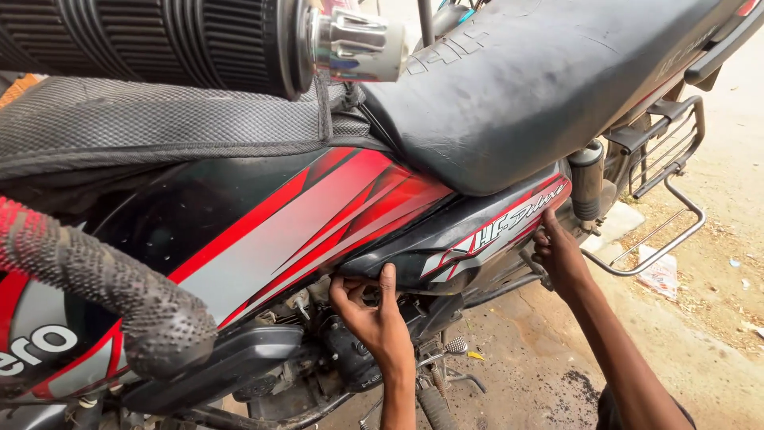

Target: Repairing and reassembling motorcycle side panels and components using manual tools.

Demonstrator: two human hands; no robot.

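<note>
**Glossy plastic side panel, held at both ends**

Black moulded plastic with red and silver graphics: the side panel (pixel 469 239) sits under the black seat (pixel 525 87) and behind the red-and-black fuel tank (pixel 263 215), on the near flank of the motorcycle.

Left hand (pixel 374 314): at the panel's front lower edge, fingers curled up behind the lip, one finger extended flat against the outer face. Reads as a hook grip on the edge rather than a pinch.

Right hand (pixel 561 259): at the rear lower corner, fingers bent and pressed against the edge; whether the fingertips wrap behind it I cannot tell.

Handling judgement: thin shell, light, somewhat flexible along its length, stiff at the folded rim. Glossy face likely slippery and easily scuffed; any mounting tabs are hidden, probably brittle. Best held by the rim at both ends, as now, not by the middle.

Surroundings: woven mesh tank cover (pixel 159 119), ribbed rubber grip (pixel 151 40) with chrome end, knobbly wrapped bar (pixel 95 287), tubular metal side guard (pixel 660 199), engine parts below, dusty concrete ground (pixel 549 358).
</note>
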